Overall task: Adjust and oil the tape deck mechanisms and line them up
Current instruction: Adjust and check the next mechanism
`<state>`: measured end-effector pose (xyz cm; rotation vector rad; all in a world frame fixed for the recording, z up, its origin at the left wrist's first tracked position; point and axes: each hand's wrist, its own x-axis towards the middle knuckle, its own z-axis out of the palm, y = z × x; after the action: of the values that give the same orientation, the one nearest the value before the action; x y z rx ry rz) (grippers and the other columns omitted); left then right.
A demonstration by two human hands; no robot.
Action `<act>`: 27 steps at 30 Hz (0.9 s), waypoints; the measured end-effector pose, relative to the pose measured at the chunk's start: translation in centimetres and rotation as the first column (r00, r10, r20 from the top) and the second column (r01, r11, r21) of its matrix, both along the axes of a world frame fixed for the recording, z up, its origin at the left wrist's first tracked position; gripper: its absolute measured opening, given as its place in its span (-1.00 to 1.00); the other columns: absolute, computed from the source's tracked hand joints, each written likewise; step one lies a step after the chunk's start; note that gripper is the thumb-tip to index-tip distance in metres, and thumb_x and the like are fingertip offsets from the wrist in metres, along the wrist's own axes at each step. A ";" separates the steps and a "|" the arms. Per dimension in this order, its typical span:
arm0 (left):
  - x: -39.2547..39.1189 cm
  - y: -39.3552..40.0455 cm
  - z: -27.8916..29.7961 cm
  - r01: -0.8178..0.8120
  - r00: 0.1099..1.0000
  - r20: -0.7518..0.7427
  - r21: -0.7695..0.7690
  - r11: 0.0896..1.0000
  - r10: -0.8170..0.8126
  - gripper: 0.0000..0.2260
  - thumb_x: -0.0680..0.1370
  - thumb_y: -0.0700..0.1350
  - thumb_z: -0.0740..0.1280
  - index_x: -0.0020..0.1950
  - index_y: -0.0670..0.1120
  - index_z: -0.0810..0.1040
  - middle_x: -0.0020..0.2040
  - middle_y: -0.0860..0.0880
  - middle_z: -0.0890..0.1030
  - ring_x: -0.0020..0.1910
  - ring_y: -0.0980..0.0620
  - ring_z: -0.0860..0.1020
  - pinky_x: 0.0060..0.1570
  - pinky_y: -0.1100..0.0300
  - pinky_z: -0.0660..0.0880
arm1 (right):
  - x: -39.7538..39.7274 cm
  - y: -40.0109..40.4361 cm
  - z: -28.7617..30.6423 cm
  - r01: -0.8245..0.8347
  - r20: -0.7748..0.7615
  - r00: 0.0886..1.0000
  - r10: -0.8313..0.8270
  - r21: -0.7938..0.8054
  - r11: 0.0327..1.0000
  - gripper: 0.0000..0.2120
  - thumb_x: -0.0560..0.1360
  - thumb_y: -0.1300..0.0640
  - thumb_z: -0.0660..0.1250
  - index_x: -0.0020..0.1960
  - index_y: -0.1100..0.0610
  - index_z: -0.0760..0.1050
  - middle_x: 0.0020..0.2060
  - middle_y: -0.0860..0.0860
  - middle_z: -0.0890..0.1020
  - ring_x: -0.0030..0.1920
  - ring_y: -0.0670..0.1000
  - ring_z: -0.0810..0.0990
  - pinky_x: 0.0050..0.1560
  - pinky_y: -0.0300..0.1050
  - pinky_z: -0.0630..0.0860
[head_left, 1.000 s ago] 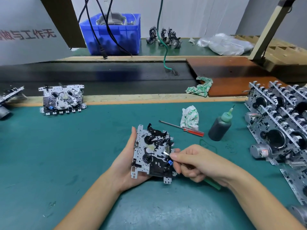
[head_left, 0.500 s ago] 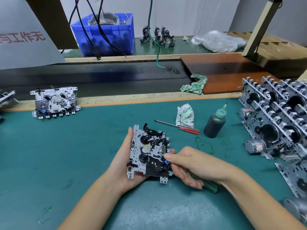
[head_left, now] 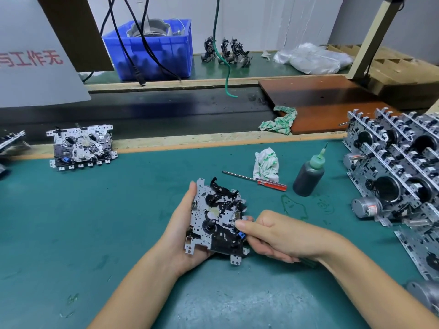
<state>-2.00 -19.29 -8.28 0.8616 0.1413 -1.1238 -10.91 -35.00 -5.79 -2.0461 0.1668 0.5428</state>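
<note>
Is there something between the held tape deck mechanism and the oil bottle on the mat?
Nothing visible blocks that stretch. The mechanism is in the left hand; the oil bottle stands to its upper right on bare mat. The red-handled screwdriver lies just beside that path.

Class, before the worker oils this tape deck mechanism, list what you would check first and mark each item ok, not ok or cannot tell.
1. Tape deck mechanism held firmly by left hand: ok.
2. Right hand free to lift the bottle: not ok, it grips a green-handled tool.
3. Oil bottle upright, within view: ok.
4. Bottle's oil level: cannot tell.
5. Rag nearby for drips: ok.
</note>
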 end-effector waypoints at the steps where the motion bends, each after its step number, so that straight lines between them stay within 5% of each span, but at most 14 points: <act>1: 0.0 0.0 0.0 0.001 1.000 0.000 0.005 1.000 -0.001 -0.36 0.50 0.33 0.13 -0.10 -0.21 0.71 0.03 -0.25 0.66 -0.10 -0.18 0.67 -0.22 0.04 0.61 | -0.1 0.1 0.0 0.006 0.010 1.000 -0.006 0.011 1.000 -0.40 0.63 -0.10 0.01 -0.54 0.11 0.27 -0.76 -0.05 0.29 -0.73 -0.10 0.20 -0.57 -0.33 0.30; 5: 0.0 0.3 0.4 0.002 0.998 -0.068 0.003 1.000 -0.002 -0.35 0.50 0.32 0.14 -0.01 -0.23 0.69 0.11 -0.25 0.63 -0.03 -0.19 0.66 0.00 -0.03 0.47 | -0.3 0.0 0.0 0.086 0.064 0.994 -0.092 0.089 0.992 -0.40 0.62 -0.10 0.05 -0.54 0.10 0.31 -0.76 -0.03 0.28 -0.74 -0.10 0.19 -0.59 -0.46 0.25; 9: -1.0 0.8 1.4 -0.029 0.986 -0.166 -0.133 0.991 0.007 -0.31 0.54 0.29 0.12 0.32 -0.30 0.48 0.28 -0.30 0.48 0.20 -0.29 0.52 0.21 -0.14 0.43 | -0.1 -1.2 0.4 0.227 0.086 0.954 -0.287 0.415 0.881 -0.53 0.62 -0.03 0.07 -0.41 0.06 0.45 -0.73 -0.04 0.24 -0.70 -0.06 0.09 -0.64 -0.35 0.13; 15: -1.1 1.3 2.1 -0.083 0.976 -0.217 -0.215 0.973 0.035 -0.11 0.43 0.40 0.16 0.25 -0.44 0.44 0.24 -0.51 0.41 0.18 -0.51 0.45 0.01 -0.37 0.48 | 0.0 -1.4 0.6 0.272 0.257 0.875 -0.409 0.439 0.856 -0.73 0.60 0.00 0.15 -0.13 0.01 0.58 -0.64 -0.02 0.33 -0.68 -0.11 0.16 -0.58 -0.29 0.08; 19: -0.9 1.5 1.7 -0.094 0.969 -0.247 -0.255 0.962 0.029 -0.08 0.42 0.43 0.16 0.27 -0.44 0.43 0.26 -0.49 0.41 0.23 -0.52 0.41 0.25 -0.30 0.37 | 0.0 -1.2 0.5 0.216 0.326 0.866 -0.380 0.442 0.871 -0.71 0.59 -0.02 0.15 -0.02 -0.02 0.65 -0.63 0.00 0.38 -0.68 -0.10 0.19 -0.58 -0.32 0.20; 23: -0.9 1.6 1.3 -0.049 0.971 -0.238 -0.303 0.952 -0.026 -0.08 0.42 0.45 0.13 0.24 -0.42 0.46 0.32 -0.42 0.41 0.29 -0.48 0.37 0.34 -0.26 0.28 | 0.0 -0.7 0.1 0.186 0.285 0.887 -0.364 0.502 0.845 -0.66 0.55 0.02 0.15 -0.07 0.13 0.67 -0.65 0.02 0.37 -0.69 -0.09 0.20 -0.14 -0.25 0.55; 27: -0.9 1.7 1.3 -0.034 0.973 -0.228 -0.305 0.952 -0.038 -0.09 0.40 0.45 0.15 0.22 -0.41 0.49 0.30 -0.42 0.43 0.27 -0.48 0.39 0.37 -0.22 0.25 | -0.1 -0.8 0.2 0.183 0.257 0.899 -0.355 0.515 0.837 -0.65 0.50 0.00 0.17 -0.09 0.18 0.67 -0.66 0.04 0.39 -0.69 -0.10 0.22 -0.09 -0.18 0.56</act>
<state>-2.94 -17.59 -7.00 0.4514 0.1533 -1.2088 -11.03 -35.78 -5.55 -1.5564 0.0995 0.0252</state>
